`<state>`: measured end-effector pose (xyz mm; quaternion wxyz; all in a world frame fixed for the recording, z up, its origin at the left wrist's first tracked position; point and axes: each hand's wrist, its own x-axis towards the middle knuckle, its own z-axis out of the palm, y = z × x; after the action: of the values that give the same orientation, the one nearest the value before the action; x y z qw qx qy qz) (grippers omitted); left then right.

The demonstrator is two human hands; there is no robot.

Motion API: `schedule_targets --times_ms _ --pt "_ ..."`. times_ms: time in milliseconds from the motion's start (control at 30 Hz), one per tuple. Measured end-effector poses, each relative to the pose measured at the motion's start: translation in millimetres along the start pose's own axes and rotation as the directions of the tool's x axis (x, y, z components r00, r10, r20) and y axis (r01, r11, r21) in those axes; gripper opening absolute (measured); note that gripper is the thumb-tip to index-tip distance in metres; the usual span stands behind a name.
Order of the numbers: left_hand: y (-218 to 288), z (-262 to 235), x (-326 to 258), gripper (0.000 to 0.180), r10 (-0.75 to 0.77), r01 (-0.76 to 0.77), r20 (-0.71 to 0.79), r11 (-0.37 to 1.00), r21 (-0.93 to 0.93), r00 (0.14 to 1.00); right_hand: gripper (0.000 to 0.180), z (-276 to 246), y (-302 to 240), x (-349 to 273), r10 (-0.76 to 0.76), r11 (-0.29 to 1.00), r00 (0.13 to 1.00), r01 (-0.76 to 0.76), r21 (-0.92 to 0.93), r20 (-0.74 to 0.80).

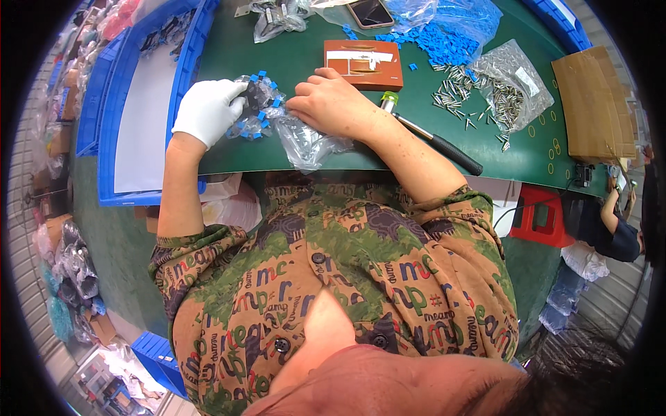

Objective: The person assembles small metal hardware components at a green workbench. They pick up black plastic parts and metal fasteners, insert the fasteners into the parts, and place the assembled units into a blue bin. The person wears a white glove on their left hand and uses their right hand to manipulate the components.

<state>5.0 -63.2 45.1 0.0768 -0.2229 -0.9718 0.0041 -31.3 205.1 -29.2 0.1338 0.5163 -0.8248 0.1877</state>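
My left hand (208, 113), in a white glove, is at the left side of a heap of small dark parts with blue square pieces (258, 105). Its fingers are bent together at the heap's edge; what they pinch, if anything, is hidden. On the other side, my bare right hand (329, 104) rests with its fingers apart and slightly bent, the fingertips close to the heap. A crumpled clear plastic bag (309, 144) lies below that palm, at the table's near edge. By my right wrist is a hammer (444, 147) with a black grip and a yellow-green head end.
Beyond my right hand sits a brown-red box (363, 80). Loose blue pieces (437, 43), a phone (371, 13) and bagged and loose metal pins (510, 104) lie farther back. Blue trays (107, 159) flank the green table (229, 161) at left; a cardboard box (593, 104) stands right.
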Motion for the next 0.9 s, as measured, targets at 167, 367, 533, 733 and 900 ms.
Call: schedule_targets --times_ms 167,367,533,733,900 --pt "5.2 -2.6 1.0 0.022 -0.035 0.035 0.004 0.999 0.005 0.999 0.013 -3.0 -1.6 0.9 0.009 1.0 1.0 -0.009 -0.002 0.029" --pt "-3.5 4.2 2.3 0.022 0.045 -0.046 -0.026 0.998 -0.032 0.999 0.014 -3.0 -2.5 0.9 0.014 1.0 0.999 -0.013 -0.006 0.032" --pt "-7.9 7.1 2.5 0.024 0.131 -0.134 -0.052 0.99 -0.045 0.99 0.014 -4.5 -3.3 0.9 0.012 1.0 0.999 -0.012 -0.002 0.035" --pt "-10.5 13.6 1.2 0.023 0.151 -0.162 -0.139 0.984 -0.071 0.979 0.014 -3.9 -4.0 0.9 0.006 1.0 1.0 -0.006 -0.003 0.014" --pt "-9.8 14.1 2.4 0.023 0.072 -0.077 -0.123 0.996 -0.036 0.99 0.014 -6.6 -4.5 0.7 0.019 1.0 0.999 -0.019 -0.001 0.031"
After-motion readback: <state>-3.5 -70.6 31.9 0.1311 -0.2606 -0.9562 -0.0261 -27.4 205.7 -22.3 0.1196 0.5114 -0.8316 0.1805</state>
